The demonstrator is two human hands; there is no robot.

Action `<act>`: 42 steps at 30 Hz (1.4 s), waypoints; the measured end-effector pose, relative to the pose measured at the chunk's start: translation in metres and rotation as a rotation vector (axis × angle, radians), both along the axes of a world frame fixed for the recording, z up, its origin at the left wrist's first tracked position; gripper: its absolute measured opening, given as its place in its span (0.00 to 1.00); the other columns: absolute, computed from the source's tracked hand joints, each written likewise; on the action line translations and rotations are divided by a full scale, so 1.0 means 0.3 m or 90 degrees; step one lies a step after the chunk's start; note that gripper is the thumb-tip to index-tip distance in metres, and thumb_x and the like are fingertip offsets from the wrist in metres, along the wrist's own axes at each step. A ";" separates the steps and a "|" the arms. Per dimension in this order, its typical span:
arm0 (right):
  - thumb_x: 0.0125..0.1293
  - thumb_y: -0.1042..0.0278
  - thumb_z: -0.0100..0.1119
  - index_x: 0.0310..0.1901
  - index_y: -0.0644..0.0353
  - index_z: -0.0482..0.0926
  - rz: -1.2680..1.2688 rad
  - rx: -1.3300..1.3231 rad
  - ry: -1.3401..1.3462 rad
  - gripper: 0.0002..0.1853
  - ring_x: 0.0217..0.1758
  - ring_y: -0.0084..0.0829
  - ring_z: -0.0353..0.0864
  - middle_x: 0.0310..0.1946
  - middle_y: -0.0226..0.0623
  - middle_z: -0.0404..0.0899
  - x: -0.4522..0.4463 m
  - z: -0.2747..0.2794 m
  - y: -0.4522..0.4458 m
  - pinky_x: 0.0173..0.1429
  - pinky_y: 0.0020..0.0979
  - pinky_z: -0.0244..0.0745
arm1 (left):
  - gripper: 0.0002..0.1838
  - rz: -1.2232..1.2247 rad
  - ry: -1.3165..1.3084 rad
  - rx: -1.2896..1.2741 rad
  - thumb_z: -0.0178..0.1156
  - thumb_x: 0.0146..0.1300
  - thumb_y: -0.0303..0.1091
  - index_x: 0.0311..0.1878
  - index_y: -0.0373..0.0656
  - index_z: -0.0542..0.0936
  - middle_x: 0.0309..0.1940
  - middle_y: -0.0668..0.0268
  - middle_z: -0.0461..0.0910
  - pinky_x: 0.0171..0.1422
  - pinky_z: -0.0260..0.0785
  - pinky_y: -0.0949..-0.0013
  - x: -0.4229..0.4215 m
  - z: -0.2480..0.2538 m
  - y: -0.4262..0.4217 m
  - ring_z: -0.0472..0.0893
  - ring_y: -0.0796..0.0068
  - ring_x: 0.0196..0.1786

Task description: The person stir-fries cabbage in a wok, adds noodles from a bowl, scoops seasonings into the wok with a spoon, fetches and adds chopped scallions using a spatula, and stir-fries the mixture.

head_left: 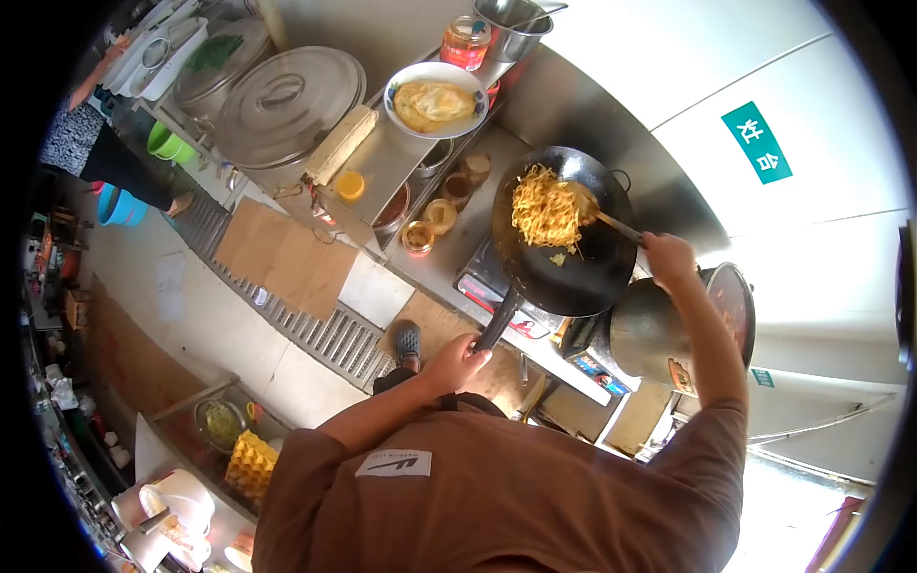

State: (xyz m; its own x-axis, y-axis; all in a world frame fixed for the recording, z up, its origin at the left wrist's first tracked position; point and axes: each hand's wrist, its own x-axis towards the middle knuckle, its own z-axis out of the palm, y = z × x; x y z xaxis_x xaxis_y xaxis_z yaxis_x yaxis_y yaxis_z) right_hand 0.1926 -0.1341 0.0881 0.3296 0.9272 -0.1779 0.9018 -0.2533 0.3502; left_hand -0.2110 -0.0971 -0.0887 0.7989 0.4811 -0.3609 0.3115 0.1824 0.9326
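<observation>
A dark wok [592,272] sits over the stove with a heap of fried noodles [544,205] in its upper left part. My left hand [457,365] is wrapped round the wok's black handle [501,319]. In my right hand [669,260] is the wooden handle of a spatula [619,225], whose head is against the noodles' right side and partly hidden by them. A few small bits of food [558,259] lie apart from the heap on the bare wok surface. A bowl with fried eggs [432,103] stands on the shelf beyond.
Right of the wok stands a large pot [659,329]. Open jars [440,216] line the counter on the left. Lidded steel pots [287,105] stand farther left. Below are a floor grate [315,329] and yellow egg trays [252,463]. Another person [91,138] is at upper left.
</observation>
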 end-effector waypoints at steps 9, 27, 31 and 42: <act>0.59 0.55 0.55 0.31 0.56 0.83 -0.186 -0.152 0.238 0.14 0.35 0.44 0.81 0.29 0.42 0.82 -0.054 -0.015 0.093 0.39 0.42 0.73 | 0.18 0.010 0.012 -0.015 0.58 0.63 0.40 0.50 0.36 0.73 0.23 0.66 0.75 0.27 0.65 0.71 0.011 0.059 0.015 0.73 0.78 0.22; 0.68 0.58 0.53 0.30 0.59 0.78 -0.635 -0.100 0.771 0.14 0.13 0.16 0.62 0.17 0.30 0.73 -0.172 0.025 -0.116 0.15 0.22 0.53 | 0.20 -0.022 -0.015 -0.052 0.61 0.61 0.41 0.48 0.36 0.74 0.28 0.62 0.78 0.37 0.69 0.68 0.004 -0.021 0.029 0.76 0.75 0.31; 0.67 0.57 0.54 0.31 0.59 0.79 -0.566 -0.338 0.581 0.15 0.12 0.19 0.62 0.17 0.33 0.73 -0.118 0.086 -0.084 0.16 0.25 0.56 | 0.17 -0.071 0.008 -0.100 0.59 0.64 0.36 0.50 0.34 0.73 0.32 0.68 0.76 0.38 0.68 0.75 0.010 0.009 0.056 0.73 0.83 0.33; 0.62 0.49 0.51 0.33 0.59 0.81 -0.398 -0.298 0.291 0.20 0.36 0.46 0.80 0.28 0.44 0.81 -0.139 0.062 -0.073 0.41 0.40 0.74 | 0.22 -0.052 -0.046 -0.070 0.62 0.61 0.43 0.50 0.36 0.74 0.25 0.68 0.76 0.33 0.67 0.73 0.006 -0.009 0.066 0.74 0.82 0.27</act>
